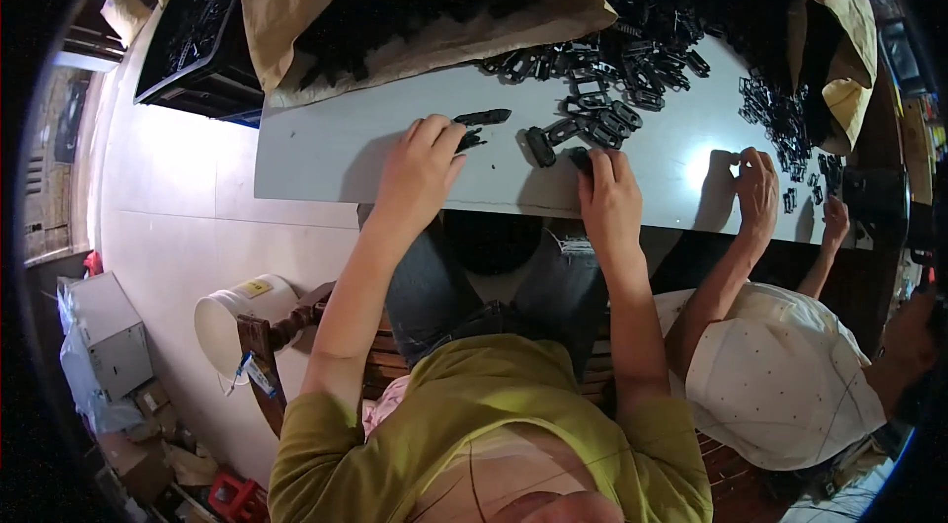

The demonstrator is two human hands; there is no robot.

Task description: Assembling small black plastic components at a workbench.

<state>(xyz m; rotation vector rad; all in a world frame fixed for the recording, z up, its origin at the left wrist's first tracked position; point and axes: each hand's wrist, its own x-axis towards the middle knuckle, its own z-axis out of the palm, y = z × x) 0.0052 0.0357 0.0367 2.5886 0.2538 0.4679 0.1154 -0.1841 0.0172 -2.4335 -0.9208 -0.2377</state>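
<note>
Part [581, 160], small and black, looks pinched in right hand [609, 189] fingertips. Left hand [421, 167] curled at dark pieces [472, 140]; can't tell if clenched. Loose cluster [597, 116] just beyond right grip: knuckle brush could scatter it. Table edge [538, 208] nearside of fingertips; a slipped part could drop off.
</note>
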